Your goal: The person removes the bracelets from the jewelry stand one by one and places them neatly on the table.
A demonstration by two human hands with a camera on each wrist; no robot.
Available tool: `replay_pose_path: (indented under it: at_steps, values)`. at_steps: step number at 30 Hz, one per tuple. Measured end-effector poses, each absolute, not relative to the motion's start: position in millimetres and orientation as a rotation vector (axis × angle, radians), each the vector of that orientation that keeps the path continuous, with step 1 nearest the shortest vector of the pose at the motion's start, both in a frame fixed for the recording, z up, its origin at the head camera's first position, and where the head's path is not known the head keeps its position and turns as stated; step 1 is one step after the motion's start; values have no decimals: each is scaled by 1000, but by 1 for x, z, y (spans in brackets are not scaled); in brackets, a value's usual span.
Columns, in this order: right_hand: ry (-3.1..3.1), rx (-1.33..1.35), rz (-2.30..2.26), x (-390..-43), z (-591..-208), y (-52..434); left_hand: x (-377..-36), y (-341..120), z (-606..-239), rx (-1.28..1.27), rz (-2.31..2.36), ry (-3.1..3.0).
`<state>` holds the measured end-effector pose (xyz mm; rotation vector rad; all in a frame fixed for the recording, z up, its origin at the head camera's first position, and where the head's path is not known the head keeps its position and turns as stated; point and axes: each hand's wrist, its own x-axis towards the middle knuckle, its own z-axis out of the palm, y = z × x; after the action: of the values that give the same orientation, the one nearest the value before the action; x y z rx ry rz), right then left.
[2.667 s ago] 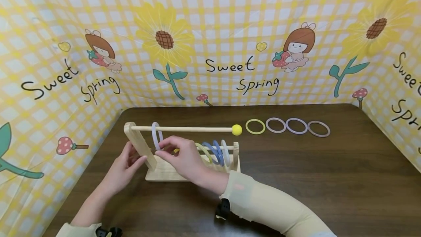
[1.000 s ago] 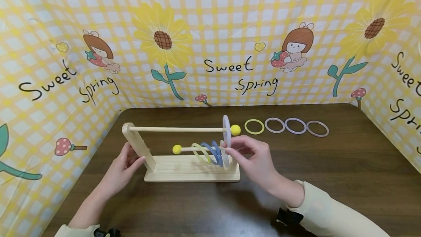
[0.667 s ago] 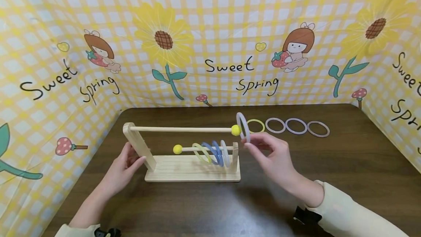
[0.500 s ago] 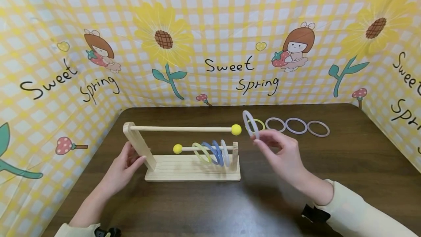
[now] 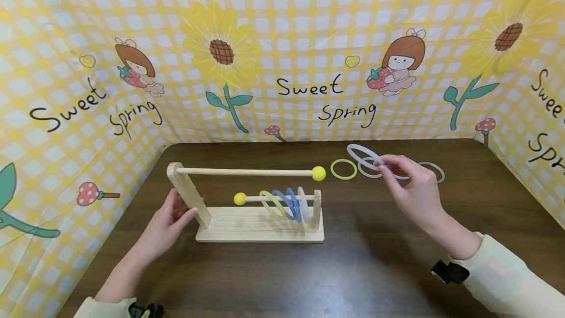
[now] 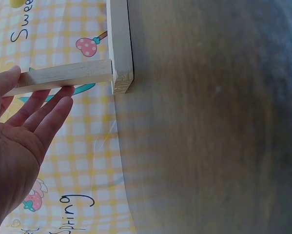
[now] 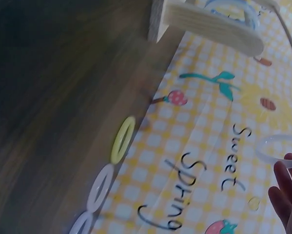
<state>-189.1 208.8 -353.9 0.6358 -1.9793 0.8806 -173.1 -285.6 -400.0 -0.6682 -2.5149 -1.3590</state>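
My left hand point(image 5: 165, 225) grips the tall left post point(image 5: 190, 195) of a wooden stand. In the left wrist view its thumb lies on one side of that post and the fingers on the other. My right hand point(image 5: 417, 193) pinches a pale lilac ring point(image 5: 363, 146) between thumb and fingers, raised above the table at the back right. The stand's upper rod point(image 5: 251, 172), tipped with a yellow ball point(image 5: 319, 173), carries no ring. On the lower rod point(image 5: 253, 199) hang a yellow ring point(image 5: 265, 202), blue rings point(image 5: 293, 205) and a whitish ring point(image 5: 303, 205).
Behind the raised ring, a row of rings lies flat on the dark table point(image 5: 282, 278): a yellow ring point(image 5: 332, 169), a lilac ring point(image 5: 370, 176) and more, partly covered by my right hand. A yellow checked cloth point(image 5: 300, 23) hangs around the table's back and sides.
The lilac ring has slid rightward along the upper rod and off past its yellow ball. My right hand has carried it to above the flat rings. My left hand stays on the post.
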Motion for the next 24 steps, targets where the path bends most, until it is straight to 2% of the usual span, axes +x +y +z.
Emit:
replay_pose_path:
  at_steps: [12, 24]
  values:
    - [-2048, 490, 679, -205, -358, 249, -173, -286, -400, -676, -1369, -2529]
    - [-2123, 381, 786, -223, -368, 305, -173, -288, -401, -669, -1362, -2549]
